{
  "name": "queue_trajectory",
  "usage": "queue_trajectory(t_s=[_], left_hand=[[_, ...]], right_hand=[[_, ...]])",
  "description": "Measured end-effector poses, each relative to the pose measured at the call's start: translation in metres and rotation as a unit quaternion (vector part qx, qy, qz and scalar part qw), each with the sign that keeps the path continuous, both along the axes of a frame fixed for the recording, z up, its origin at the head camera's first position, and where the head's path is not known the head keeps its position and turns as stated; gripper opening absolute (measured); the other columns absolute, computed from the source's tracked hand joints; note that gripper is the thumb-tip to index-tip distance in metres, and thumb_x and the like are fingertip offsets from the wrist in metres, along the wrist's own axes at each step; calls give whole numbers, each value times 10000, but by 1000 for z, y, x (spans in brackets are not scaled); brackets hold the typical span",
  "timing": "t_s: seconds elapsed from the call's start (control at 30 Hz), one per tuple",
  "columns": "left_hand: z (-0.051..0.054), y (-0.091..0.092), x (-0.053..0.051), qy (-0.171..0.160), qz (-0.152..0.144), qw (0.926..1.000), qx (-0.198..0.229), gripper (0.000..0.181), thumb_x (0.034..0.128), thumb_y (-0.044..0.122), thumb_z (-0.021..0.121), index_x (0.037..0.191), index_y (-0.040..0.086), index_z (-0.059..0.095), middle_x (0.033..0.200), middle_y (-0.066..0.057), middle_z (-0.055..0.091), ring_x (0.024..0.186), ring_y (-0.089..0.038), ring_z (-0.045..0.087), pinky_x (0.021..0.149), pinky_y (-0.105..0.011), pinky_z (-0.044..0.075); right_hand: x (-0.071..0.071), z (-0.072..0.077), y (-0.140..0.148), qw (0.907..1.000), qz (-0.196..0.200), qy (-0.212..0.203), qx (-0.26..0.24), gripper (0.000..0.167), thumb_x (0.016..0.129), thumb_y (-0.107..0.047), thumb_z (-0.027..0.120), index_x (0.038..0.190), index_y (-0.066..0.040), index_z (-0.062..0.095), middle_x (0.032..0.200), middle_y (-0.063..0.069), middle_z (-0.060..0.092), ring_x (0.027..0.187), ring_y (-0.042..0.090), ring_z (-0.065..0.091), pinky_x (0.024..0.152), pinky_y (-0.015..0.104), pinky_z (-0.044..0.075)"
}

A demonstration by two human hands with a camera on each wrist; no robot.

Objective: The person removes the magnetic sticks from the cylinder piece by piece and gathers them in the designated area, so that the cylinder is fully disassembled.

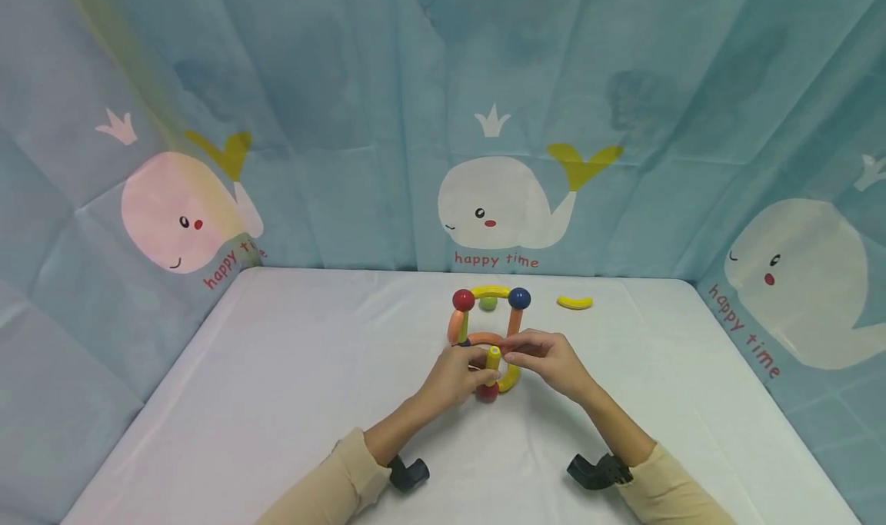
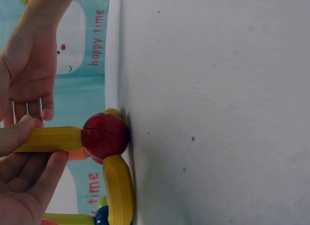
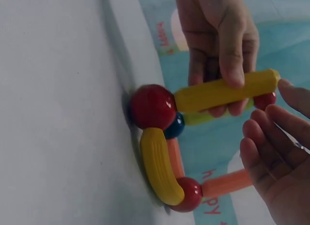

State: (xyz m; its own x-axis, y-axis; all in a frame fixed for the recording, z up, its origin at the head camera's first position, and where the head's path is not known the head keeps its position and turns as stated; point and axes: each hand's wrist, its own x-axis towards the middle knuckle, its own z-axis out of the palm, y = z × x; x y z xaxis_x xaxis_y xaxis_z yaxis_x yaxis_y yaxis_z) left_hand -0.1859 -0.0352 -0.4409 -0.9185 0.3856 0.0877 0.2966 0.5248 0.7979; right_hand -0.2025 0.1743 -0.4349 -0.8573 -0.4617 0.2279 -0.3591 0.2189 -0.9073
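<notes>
A frame of coloured rods and balls stands on the white table. My left hand pinches a straight yellow rod between thumb and fingers. The rod stands upright, its lower end against a red ball on the table. From that ball a curved yellow rod leads to a second red ball, which bears an upright orange rod. My right hand is beside the yellow rod's top, fingers loosely bent with nothing visible in them. At the back, a red ball and a blue ball top the frame, joined by a curved yellow rod.
A green ball shows behind the frame. To its right a loose curved yellow rod lies on the table. Blue curtains with whale prints hang at the back and sides. Black wrist mounts sit under both wrists.
</notes>
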Motion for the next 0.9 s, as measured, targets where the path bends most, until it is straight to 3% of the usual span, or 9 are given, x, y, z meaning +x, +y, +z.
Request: queue_trajectory(t_s=[0.43, 0.67, 0.8, 0.9], left_hand=[[2, 0, 1, -143, -25, 9999, 25, 235, 870, 187, 732, 1077, 76, 744, 974, -19, 759, 903, -155, 707, 724, -189, 572], [-1, -7, -2, -317, -246, 9985, -380, 294, 839, 211, 765, 1107, 94, 739, 990, -31, 758, 892, -130, 696, 728, -204, 566], [-2, -11, -4, -424, -162, 9968, -657, 319, 838, 240, 767, 1135, 131, 733, 1082, -36, 743, 955, -169, 691, 776, -267, 573], [-3, -14, -5, -454, -95, 9960, -764, 337, 837, 245, 768, 1153, 133, 726, 1124, -49, 733, 975, -193, 691, 794, -305, 578]], right_hand=[[5, -3, -15, 9976, -161, 558, 367, 207, 876, -115, 715, 1070, -47, 726, 1021, 110, 697, 902, 36, 653, 796, 224, 565], [5, -7, -14, 9963, -124, 742, 425, 178, 882, -87, 701, 1054, -50, 726, 956, 85, 707, 858, 32, 635, 797, 219, 561], [4, -7, -14, 9959, -82, 780, 442, 179, 879, -92, 705, 1054, -56, 727, 991, 91, 736, 913, 22, 660, 826, 215, 559], [4, -7, -15, 9978, 18, 573, 329, 205, 883, -94, 700, 1077, -32, 718, 1024, 121, 744, 947, 22, 674, 837, 210, 555]])
